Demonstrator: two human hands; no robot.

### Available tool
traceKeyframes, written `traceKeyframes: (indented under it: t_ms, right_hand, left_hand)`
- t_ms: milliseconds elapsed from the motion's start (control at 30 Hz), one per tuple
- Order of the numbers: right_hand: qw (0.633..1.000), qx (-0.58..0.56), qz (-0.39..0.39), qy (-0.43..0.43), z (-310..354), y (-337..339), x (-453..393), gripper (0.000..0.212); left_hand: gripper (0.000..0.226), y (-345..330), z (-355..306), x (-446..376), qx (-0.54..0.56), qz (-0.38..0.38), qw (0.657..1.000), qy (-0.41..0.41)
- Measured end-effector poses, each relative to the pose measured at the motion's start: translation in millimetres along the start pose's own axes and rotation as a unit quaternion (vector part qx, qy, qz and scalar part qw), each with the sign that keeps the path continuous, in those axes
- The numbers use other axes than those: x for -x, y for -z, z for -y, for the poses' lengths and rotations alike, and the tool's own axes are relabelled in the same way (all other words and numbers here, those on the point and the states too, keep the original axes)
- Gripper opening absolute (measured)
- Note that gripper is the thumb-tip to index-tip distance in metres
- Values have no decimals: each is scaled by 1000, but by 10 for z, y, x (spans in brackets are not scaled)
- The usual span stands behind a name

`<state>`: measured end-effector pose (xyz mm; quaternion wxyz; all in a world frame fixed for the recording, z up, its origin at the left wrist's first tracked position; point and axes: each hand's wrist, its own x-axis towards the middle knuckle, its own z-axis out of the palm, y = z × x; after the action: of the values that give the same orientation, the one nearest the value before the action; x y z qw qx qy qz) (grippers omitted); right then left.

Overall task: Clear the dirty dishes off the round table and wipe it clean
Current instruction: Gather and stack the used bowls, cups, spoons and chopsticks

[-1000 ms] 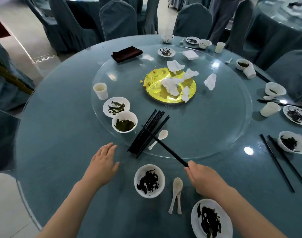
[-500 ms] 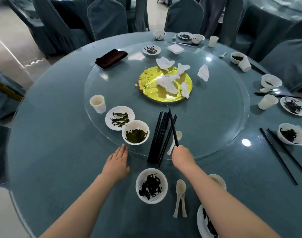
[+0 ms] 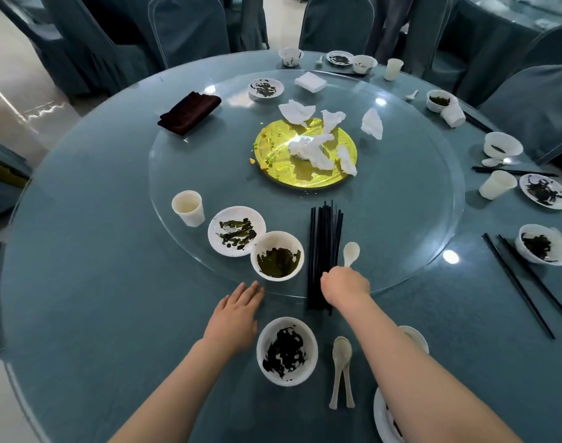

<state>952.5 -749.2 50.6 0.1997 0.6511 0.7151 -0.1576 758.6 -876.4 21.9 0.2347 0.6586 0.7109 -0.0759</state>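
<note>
The round table (image 3: pixel 81 282) under its blue cloth carries a glass turntable (image 3: pixel 401 219). My right hand (image 3: pixel 345 284) is curled over the near end of a bundle of black chopsticks (image 3: pixel 324 244) on the glass, gripping one at its right side; its fingertips are hidden. A white spoon (image 3: pixel 351 252) lies just beside that hand. My left hand (image 3: pixel 235 314) rests flat on the cloth at the turntable's rim. In front of me stand a dirty white bowl (image 3: pixel 286 350), two spoons (image 3: pixel 342 372) and a dirty plate (image 3: pixel 382 417) under my right forearm.
On the glass are a bowl (image 3: pixel 277 255), a small plate (image 3: pixel 236 231), a cup (image 3: pixel 188 207), a yellow plate (image 3: pixel 305 177) with crumpled napkins (image 3: pixel 311 148) and a brown cloth (image 3: pixel 190 111). More bowls, cups and chopsticks (image 3: pixel 522 282) ring the right side. Covered chairs (image 3: pixel 190 27) surround the table.
My right hand swung one chopstick round and brought it down parallel into the bundle. My left hand slid forward to the turntable's rim. The view moved closer to the table.
</note>
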Motion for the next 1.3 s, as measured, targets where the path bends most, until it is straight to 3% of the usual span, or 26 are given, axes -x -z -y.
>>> traceKeyframes:
  t_ms: [300, 400, 533, 667, 867, 1100, 1300]
  right_hand:
    - [999, 22, -23, 5, -206, 47, 8, 43]
    - [998, -3, -54, 15, -293, 72, 123, 34]
    - [991, -57, -80, 90, -358, 1, 417, 23]
    - [976, -159, -9, 150, -388, -239, 693, 13]
    - [959, -245, 93, 108, -373, -771, 889, 31]
    - [922, -370, 81, 72, -293, -994, 993, 7]
    - [881, -462, 47, 96, -299, -617, 1045, 6]
  left_hand:
    - [73, 59, -89, 22, 23, 28, 999, -26]
    - [69, 81, -114, 13, 54, 31, 998, -32]
    - [51, -24, -140, 58, 159, -14, 987, -19]
    - [37, -201, -137, 226, 261, -54, 963, 41]
    - [14, -410, -100, 495, 370, -38, 915, 156]
    - [13, -478, -162, 649, 445, -47, 876, 179]
    - [12, -172, -198, 641, 504, -110, 842, 159]
